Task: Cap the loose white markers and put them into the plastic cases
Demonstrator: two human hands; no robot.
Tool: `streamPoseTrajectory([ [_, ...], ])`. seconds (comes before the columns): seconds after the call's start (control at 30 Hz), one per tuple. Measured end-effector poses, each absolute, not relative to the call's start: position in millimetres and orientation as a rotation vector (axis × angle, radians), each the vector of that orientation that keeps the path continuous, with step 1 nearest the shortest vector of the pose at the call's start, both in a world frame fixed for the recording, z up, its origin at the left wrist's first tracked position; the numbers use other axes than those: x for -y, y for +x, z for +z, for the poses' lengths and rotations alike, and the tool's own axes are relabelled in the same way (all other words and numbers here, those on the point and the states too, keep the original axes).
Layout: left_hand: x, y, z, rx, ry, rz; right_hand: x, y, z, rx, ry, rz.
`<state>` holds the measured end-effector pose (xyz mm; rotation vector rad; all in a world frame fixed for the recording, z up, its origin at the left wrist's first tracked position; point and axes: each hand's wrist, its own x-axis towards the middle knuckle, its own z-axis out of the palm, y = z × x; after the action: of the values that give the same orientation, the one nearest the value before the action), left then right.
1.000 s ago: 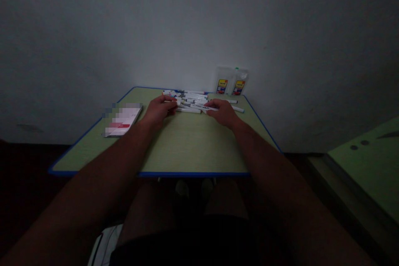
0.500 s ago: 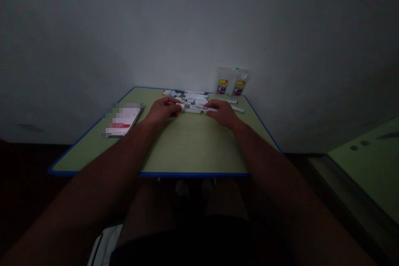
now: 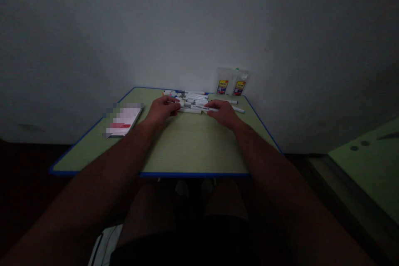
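Over the far half of the table, my right hand (image 3: 220, 109) is closed around the right part of a white marker (image 3: 201, 108), which lies nearly level. My left hand (image 3: 163, 109) pinches at the marker's left end, near a grey band. Whether the cap there is on or apart is too small and dark to tell. Just behind and beneath my hands lies a loose group of white markers (image 3: 195, 97), several with coloured ends. One marker (image 3: 190, 111) rests in front of the group, and another (image 3: 238, 109) sticks out right of my right hand.
Two clear plastic cases (image 3: 222, 87) with yellow labels stand at the back right against the wall (image 3: 187, 20). A flat pale object (image 3: 124, 119), partly pixelated, lies on the left. The green table (image 3: 193, 149) has a blue edge. My legs are below it.
My left hand has shifted very slightly left, and the left end of the held marker looks a little different. My right hand stays almost still.
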<state>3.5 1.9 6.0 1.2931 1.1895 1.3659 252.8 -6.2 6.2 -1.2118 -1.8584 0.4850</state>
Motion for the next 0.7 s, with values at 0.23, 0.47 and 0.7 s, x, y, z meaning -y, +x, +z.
streamPoseTrajectory([
  [0.23, 2, 2, 8, -1.551, 1.672, 1.517, 4, 256, 8, 1.763, -1.287, 0.443],
  [0.47, 19, 9, 17, -1.695, 1.885, 1.471, 3, 254, 5, 1.756, -1.305, 0.415],
  [0.7, 19, 8, 18, -1.675, 1.878, 1.494, 12, 249, 11, 1.702, -1.252, 0.242],
])
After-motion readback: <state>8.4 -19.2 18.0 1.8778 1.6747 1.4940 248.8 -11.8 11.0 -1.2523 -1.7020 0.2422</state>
